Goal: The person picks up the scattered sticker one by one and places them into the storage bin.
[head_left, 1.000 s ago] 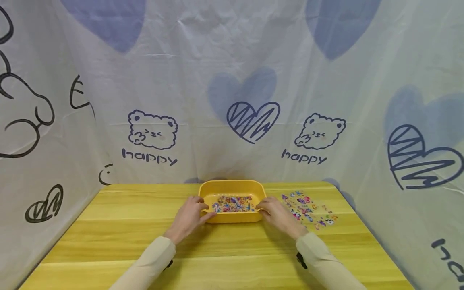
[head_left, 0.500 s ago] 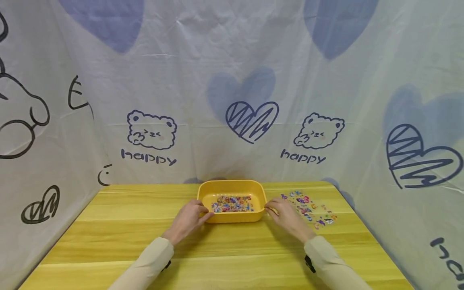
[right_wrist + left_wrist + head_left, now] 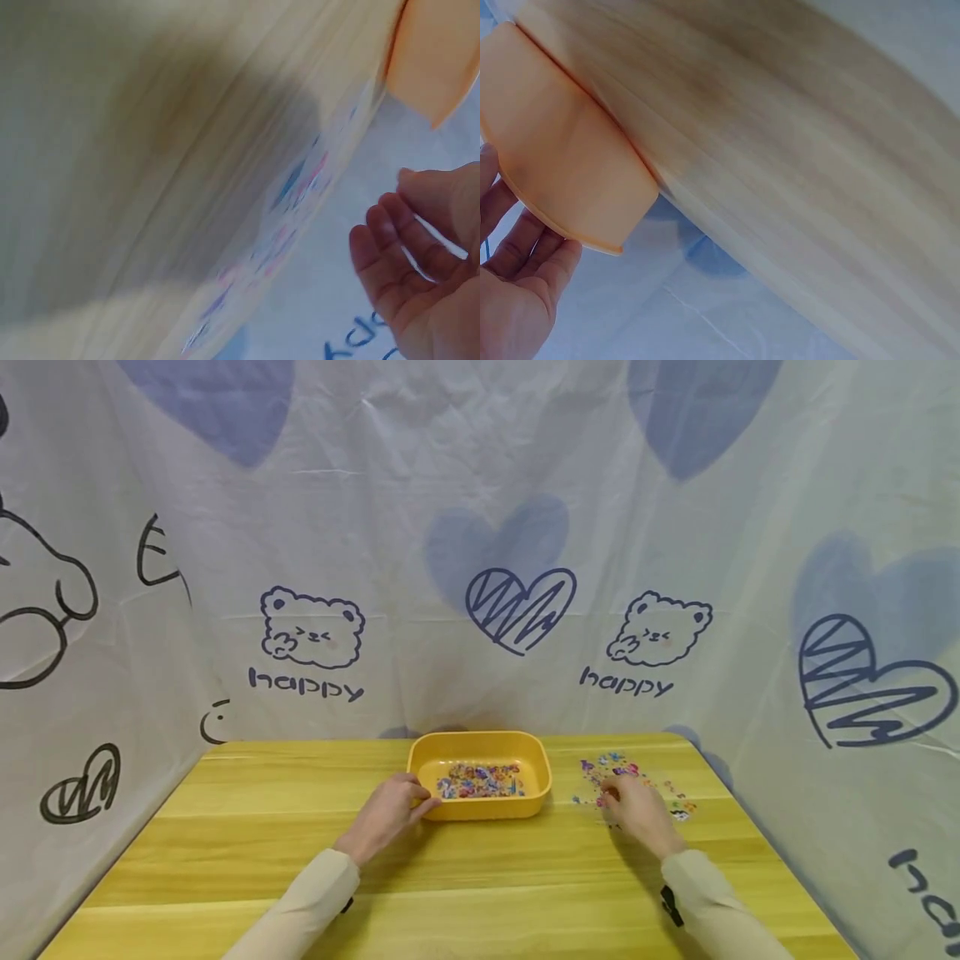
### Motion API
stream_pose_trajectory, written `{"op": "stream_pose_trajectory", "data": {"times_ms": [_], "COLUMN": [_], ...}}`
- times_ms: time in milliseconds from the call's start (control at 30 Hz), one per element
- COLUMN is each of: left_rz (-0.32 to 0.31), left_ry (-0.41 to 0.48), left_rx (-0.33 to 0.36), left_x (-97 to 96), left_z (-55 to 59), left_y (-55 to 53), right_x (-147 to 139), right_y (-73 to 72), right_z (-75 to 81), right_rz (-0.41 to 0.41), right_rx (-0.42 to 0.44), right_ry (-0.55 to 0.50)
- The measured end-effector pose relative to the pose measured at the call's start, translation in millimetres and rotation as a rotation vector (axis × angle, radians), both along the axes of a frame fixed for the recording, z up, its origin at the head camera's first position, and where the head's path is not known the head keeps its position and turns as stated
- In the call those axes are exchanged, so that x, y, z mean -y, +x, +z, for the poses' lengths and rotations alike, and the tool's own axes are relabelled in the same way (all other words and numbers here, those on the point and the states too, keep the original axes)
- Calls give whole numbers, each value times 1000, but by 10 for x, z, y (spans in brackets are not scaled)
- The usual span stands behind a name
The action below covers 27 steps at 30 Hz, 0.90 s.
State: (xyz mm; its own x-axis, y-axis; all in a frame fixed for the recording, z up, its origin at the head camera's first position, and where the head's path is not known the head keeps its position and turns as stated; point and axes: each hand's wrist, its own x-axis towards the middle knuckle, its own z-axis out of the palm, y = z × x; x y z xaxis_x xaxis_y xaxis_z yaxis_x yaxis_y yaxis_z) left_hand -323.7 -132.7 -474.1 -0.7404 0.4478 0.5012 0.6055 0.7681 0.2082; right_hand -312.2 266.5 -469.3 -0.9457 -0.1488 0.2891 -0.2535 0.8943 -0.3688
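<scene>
In the head view a yellow plastic basin stands at the far middle of the table, small colourful pieces spread over its floor. My left hand pinches the rim at the basin's left front corner; the left wrist view shows fingers and thumb at that edge. To the right of the basin, my right hand is over another scatter of small colourful pieces, covering part of them. Seen from the right wrist, its fingers are loosely bent with nothing between them and the thumb.
The wooden-patterned table reaches back to a white cloth backdrop printed with hearts and bears. More of this cloth hangs along the left and right sides. A dark strap shows under the right sleeve.
My right hand has let go of the basin's right rim and moved right, over the scattered pieces on the table. The left hand has stayed at the left front corner.
</scene>
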Motion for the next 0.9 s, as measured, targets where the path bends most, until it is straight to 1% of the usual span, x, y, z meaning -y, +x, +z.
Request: {"op": "stream_pose_trajectory", "data": {"times_ms": [67, 167, 233, 433, 533, 633, 700, 900], "left_rz": [-2, -8, -10, -4, 0, 3, 0, -16], "left_ry": [2, 5, 5, -6, -12, -18, -18, -18], "left_rx": [-1, -5, -4, -2, 2, 6, 6, -3], "left_x": [2, 2, 3, 2, 4, 0, -4, -16], "left_z": [-4, -3, -1, 11, 23, 26, 23, 22], "left_y": [1, 8, 14, 5, -1, -5, -8, -7], "right_x": [-102, -249, -335, -544, -656, -765, -823, -961], "right_y": [-3, -16, -16, -14, -19, -18, -9, 29], "right_z": [-13, -55, -73, -36, -52, -99, -123, -140], "right_rz": [-28, -69, -95, -182, -196, -209, -224, -325], "right_rx": [12, -7, 1, 55, 66, 81, 101, 190], "right_ry": [-12, -6, -2, 17, 16, 16, 6, -41]}}
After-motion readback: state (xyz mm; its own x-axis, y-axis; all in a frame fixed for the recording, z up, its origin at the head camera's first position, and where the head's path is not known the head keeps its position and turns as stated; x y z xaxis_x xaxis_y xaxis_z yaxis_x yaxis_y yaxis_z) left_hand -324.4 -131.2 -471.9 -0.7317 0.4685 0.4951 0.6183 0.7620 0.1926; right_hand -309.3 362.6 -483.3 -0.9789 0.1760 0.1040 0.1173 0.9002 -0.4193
